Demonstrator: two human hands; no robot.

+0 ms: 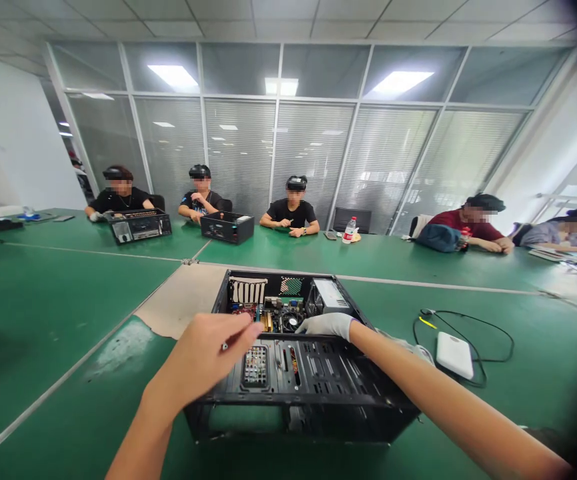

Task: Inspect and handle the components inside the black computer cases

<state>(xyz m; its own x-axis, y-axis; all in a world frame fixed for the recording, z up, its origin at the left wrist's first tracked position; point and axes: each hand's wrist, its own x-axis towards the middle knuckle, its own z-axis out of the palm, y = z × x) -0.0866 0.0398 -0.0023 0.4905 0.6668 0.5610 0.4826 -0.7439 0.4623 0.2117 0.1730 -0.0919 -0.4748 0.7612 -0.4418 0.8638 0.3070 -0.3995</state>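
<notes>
An open black computer case [318, 387] lies on the green table in front of me, its motherboard [278, 313] and fan visible inside. My left hand [203, 357] is bare and hovers over the case's near left part, fingers pinched on a thin metal tool whose tip shows at the fingertips. My right hand [325, 325] wears a white glove and rests flat on the case's drive bay frame, fingers reaching into the interior.
A white box [454, 355] with a black cable loop [488, 333] lies right of the case. Several people sit along the far side with two other cases [141, 225] [227, 227], a water bottle [349, 230] and a blue bag [438, 237].
</notes>
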